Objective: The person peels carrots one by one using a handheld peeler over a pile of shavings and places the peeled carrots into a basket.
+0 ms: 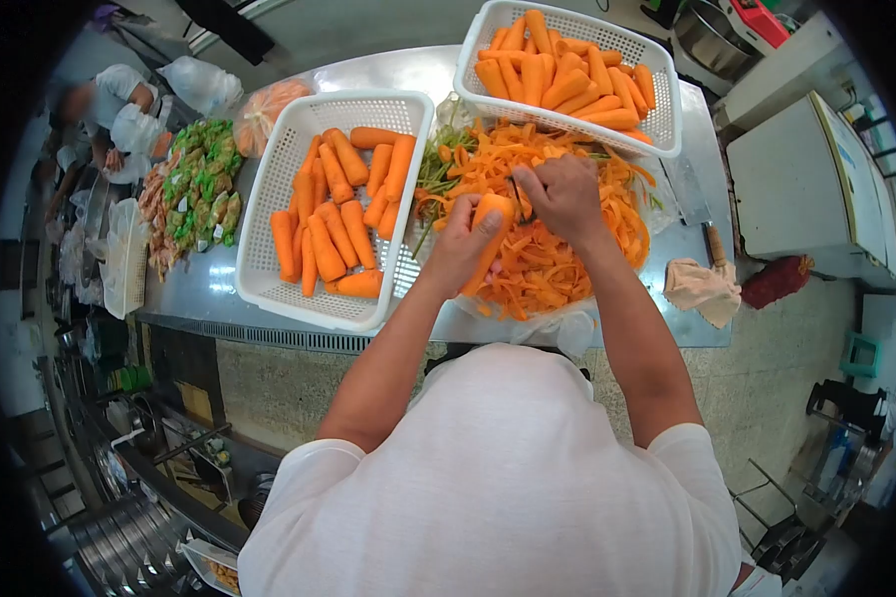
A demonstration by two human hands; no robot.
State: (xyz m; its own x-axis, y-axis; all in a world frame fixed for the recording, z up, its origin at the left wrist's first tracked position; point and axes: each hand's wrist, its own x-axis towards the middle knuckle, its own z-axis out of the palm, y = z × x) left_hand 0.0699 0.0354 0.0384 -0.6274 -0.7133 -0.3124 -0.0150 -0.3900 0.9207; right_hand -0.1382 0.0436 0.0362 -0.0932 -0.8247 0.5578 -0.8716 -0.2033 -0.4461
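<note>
My left hand (pixel 458 246) is wrapped round a carrot (pixel 490 231), held tilted over a heap of orange peelings (pixel 543 264). Close to the carrot's upper end, my right hand (pixel 564 199) grips a small dark tool (pixel 520 195), mostly hidden by the fingers; it looks like a peeler. To the left stands a white basket (pixel 256 249) with several smooth carrots (pixel 329 244). Behind the peelings, a second white basket (pixel 567 121) holds several more carrots (pixel 567 85). Green stems (pixel 434 169) lie at the heap's left side.
A cleaver (pixel 689 194) and a beige cloth (pixel 702 289) lie on the metal table (pixel 194 289) at the right. Small green-and-brown bags (pixel 204 184) are piled at the left, near another person (pixel 119 90). A white cabinet (pixel 801 184) stands beyond the right edge.
</note>
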